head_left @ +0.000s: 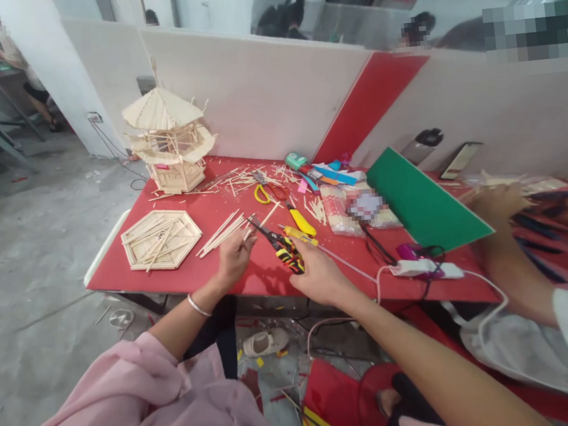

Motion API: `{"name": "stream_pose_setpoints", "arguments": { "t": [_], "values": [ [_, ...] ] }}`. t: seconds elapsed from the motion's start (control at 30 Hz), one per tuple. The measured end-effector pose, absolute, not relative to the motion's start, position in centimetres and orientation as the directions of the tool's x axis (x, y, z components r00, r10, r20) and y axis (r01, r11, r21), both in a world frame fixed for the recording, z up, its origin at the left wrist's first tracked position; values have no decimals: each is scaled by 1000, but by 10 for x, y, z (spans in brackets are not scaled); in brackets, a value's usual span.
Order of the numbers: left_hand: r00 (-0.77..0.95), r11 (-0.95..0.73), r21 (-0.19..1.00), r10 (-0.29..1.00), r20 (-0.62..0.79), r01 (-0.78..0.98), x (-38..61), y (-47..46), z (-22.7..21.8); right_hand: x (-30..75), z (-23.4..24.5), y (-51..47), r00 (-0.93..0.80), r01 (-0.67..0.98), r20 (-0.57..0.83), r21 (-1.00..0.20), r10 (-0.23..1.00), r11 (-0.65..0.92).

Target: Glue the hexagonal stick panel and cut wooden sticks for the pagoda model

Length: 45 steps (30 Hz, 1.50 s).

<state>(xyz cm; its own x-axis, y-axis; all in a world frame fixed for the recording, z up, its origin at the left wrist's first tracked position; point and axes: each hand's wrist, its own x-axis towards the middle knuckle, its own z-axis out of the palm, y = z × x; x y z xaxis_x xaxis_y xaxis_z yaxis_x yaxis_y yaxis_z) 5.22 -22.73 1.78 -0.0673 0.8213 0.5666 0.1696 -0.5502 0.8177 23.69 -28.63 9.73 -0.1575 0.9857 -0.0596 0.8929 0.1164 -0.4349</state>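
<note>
My right hand (320,273) grips a pair of long-nose pliers (280,245) with black, yellow and red handles, its jaws pointing toward my other hand. Pinched in my left hand (235,254) is a thin wooden stick (267,214) that slants up to the right, close to the plier jaws. Whether the jaws touch the stick I cannot tell. Left of my left hand lie several loose sticks (223,233) and an octagonal-looking frame of sticks (163,238) with more sticks on top. A pagoda model of sticks (171,143) stands behind them.
Scissors (269,189), a yellow-handled tool (301,219) and stick scraps lie mid-table. Bagged sticks (337,211), a green board (420,196) and a white power strip (430,267) with cables are to the right. A co-worker's arm (512,258) reaches in at the right. A low partition (252,95) backs the table.
</note>
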Motion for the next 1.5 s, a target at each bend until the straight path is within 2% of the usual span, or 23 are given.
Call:
{"name": "stream_pose_setpoints", "arguments": {
  "t": [0.1,0.27,0.5,0.67,0.77,0.9,1.23,1.5],
  "values": [
    [23,-565,808,821,570,167,44,-230,37,235,98,-287,-165,855,-69,-507,984,108],
    [163,-493,862,866,473,117,30,-239,56,235,93,-287,-228,784,-60,-604,972,146],
    [195,-390,919,907,374,53,26,-243,53,234,87,-289,-231,801,-75,-580,970,146],
    [206,-174,972,957,205,-159,26,-241,43,230,85,-286,-245,799,-75,-581,967,157],
    [297,14,957,952,77,-291,21,-240,42,232,82,-282,-285,769,-69,-611,956,185],
    [420,133,920,907,37,-368,12,-240,47,235,80,-280,-335,739,-68,-638,940,217],
    [467,163,933,884,6,-320,11,-243,51,234,81,-286,-343,755,-36,-605,938,253],
    [366,93,971,930,-7,-219,8,-244,55,231,82,-286,-323,759,-100,-622,941,194]
  ]
}}
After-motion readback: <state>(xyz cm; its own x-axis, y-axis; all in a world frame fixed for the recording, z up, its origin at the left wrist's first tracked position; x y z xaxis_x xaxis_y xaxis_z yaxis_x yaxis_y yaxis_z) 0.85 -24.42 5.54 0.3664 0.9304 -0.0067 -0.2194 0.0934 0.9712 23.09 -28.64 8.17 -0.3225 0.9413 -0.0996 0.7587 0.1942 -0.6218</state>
